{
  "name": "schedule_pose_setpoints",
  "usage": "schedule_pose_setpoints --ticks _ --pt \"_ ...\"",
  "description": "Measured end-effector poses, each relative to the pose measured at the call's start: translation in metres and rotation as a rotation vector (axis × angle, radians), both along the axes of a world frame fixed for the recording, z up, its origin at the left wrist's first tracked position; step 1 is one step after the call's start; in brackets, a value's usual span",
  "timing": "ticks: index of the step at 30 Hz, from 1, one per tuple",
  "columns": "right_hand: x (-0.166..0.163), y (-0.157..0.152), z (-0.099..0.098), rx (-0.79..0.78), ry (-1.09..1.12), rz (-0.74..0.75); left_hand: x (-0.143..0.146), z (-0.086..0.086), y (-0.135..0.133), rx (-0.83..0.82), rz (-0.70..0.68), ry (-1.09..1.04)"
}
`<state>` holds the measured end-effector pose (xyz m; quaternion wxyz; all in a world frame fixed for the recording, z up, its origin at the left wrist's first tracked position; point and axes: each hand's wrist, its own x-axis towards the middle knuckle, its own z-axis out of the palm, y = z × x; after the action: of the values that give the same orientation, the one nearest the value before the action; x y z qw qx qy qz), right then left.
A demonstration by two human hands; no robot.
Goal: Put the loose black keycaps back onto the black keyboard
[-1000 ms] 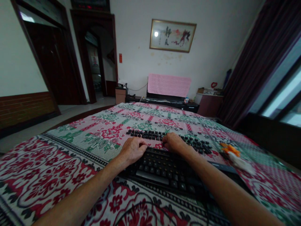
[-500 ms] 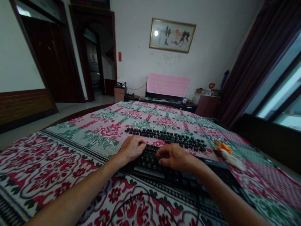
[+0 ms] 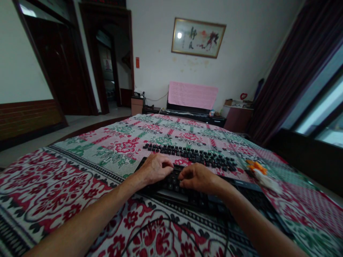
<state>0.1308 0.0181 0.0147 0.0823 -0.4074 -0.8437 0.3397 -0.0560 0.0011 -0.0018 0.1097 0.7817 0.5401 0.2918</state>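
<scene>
The black keyboard [image 3: 171,193] lay on the patterned cloth [image 3: 66,200], with plenty of cloth stretching to its left. The left hand [image 3: 158,167], fingers bent together, rested by its far left edge; the right hand [image 3: 199,177] curved thumb and forefinger over the keys. Whether either gripped anything, I couldn't tell. A cloth strip separated the keyboard from loose keycaps [image 3: 191,154] beyond.
</scene>
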Motion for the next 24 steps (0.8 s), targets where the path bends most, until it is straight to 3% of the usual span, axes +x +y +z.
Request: schedule_pose_setpoints --ticks 6,12,24 --pt "0.000 -0.002 0.001 0.050 -0.036 -0.031 0.005 0.001 -0.007 -0.078 -0.161 0.011" --pt "0.002 0.005 -0.012 0.040 0.021 -0.047 0.009 -0.004 -0.007 -0.079 -0.297 0.058" --pt "0.010 0.008 -0.006 0.085 0.007 0.074 0.009 -0.010 -0.005 -0.058 -0.309 0.058"
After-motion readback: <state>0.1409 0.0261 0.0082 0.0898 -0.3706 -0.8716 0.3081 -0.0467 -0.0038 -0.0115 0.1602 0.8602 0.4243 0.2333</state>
